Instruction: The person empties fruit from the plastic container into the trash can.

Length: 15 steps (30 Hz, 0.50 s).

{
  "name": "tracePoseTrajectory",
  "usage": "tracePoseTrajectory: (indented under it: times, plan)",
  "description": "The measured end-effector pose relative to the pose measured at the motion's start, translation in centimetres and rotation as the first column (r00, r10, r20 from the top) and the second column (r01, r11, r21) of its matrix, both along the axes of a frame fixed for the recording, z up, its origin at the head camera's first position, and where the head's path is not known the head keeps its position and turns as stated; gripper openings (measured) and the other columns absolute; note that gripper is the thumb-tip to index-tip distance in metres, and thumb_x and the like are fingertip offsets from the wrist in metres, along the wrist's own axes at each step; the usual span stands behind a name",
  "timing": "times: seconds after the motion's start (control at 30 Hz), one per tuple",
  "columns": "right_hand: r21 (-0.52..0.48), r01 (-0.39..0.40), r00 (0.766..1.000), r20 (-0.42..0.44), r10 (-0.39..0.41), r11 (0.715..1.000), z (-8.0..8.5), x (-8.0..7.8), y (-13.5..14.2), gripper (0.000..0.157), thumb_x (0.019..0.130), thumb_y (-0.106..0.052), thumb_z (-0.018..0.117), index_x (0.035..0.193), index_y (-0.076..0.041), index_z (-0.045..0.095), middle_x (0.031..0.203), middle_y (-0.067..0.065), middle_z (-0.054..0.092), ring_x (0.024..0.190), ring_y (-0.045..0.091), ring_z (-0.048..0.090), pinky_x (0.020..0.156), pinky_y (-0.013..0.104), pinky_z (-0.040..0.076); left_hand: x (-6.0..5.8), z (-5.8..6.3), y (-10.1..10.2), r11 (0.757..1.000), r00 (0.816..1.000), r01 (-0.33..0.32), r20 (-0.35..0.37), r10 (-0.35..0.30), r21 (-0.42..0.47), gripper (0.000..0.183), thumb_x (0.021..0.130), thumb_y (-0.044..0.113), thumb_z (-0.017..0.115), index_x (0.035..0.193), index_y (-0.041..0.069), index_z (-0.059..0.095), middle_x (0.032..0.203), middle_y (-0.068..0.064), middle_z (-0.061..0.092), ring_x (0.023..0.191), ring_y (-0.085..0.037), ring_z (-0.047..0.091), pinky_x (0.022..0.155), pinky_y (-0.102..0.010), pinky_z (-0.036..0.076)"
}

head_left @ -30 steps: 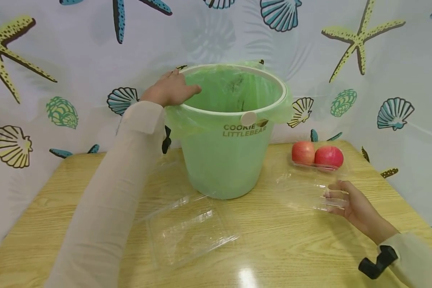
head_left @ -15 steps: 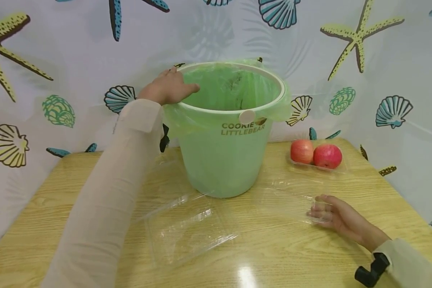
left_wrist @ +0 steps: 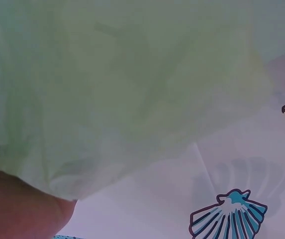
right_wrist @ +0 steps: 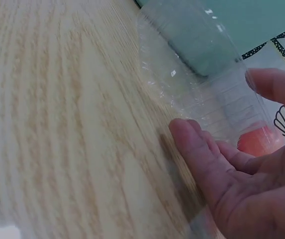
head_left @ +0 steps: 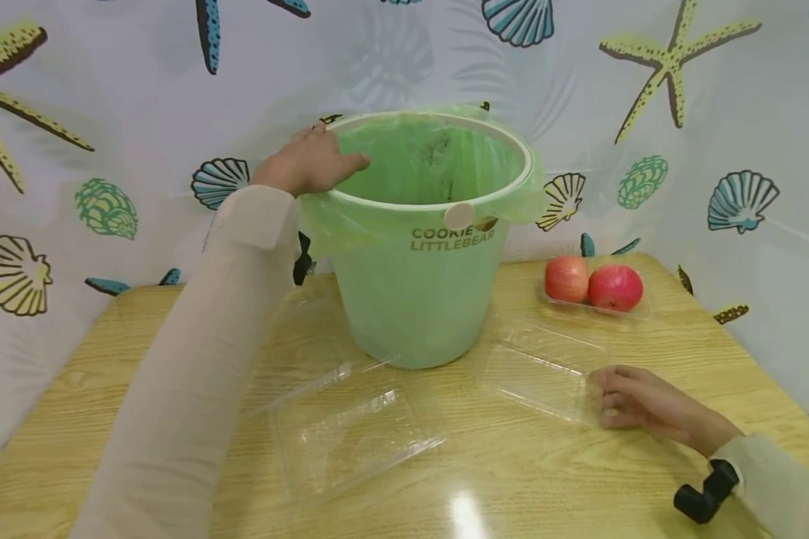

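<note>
A green trash bin (head_left: 418,299) with a white rim stands at the table's middle, lined with a thin green bag (head_left: 337,224). My left hand (head_left: 313,161) grips the bin's left rim, its thumb reaching over the inside. The left wrist view shows the hanging bag and part of a finger (left_wrist: 25,206). Right of the bin, a clear plastic tray (head_left: 535,374) lies low over the table. My right hand (head_left: 643,404) holds the tray's right end; in the right wrist view, the thumb (right_wrist: 274,87) is above and the fingers (right_wrist: 194,149) curl below.
Two red apples (head_left: 592,284) sit in another clear tray at the back right. A further clear plastic container (head_left: 357,427) lies in front of the bin, partly beside the left sleeve (head_left: 195,352). A patterned cloth (head_left: 391,60) hangs behind the wooden table (head_left: 512,479).
My right hand has brought the clear tray left and down, away from the apples. Its fingers, spread before, now curl at the tray's end. The left hand has stayed on the bin rim.
</note>
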State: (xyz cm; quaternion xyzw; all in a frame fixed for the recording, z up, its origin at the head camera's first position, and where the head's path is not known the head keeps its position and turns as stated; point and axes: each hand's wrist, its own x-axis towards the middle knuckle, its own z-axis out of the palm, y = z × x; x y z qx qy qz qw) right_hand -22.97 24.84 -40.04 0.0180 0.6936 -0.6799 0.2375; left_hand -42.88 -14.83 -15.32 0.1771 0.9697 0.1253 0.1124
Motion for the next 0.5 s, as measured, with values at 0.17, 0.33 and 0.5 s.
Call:
tracePoseTrajectory:
  times: [0.17,0.33,0.5]
  plan:
    - [0.037,-0.022,0.999,0.025,0.021,0.999,0.5,-0.4,0.3,0.039,0.096,-0.025,0.041,0.122,0.003,0.036,0.098,0.002,0.051,0.088,0.011,0.055,0.080,0.031,0.051,0.0,0.0,-0.1,1.000,1.000,0.006,-0.007,-0.006,0.003,0.076,0.092,0.053,0.022,0.142,-0.001,0.003,0.145,-0.016,-0.022,0.134,-0.032,-0.017,0.109,-0.051,0.001]
    - [0.072,0.041,0.998,0.036,-0.043,0.997,0.8,-1.0,1.0,0.037,0.095,-0.029,0.042,0.119,-0.001,0.039,0.097,0.003,0.051,0.088,0.012,0.056,0.080,0.032,0.051,0.0,0.0,-0.1,1.000,0.999,0.021,-0.033,-0.022,-0.018,0.075,0.092,0.052,0.021,0.141,-0.003,0.008,0.145,-0.017,-0.021,0.134,-0.032,-0.017,0.110,-0.048,-0.002]
    - [0.095,0.131,0.991,0.029,-0.134,0.987,0.7,-1.7,2.1,0.042,0.094,-0.032,0.043,0.121,-0.001,0.037,0.099,0.004,0.052,0.090,0.013,0.057,0.082,0.035,0.051,0.1,-0.1,-0.1,1.000,1.000,0.010,-0.017,-0.010,-0.006,0.075,0.092,0.052,0.022,0.142,-0.001,0.006,0.145,-0.016,-0.021,0.134,-0.032,-0.017,0.109,-0.050,0.000]
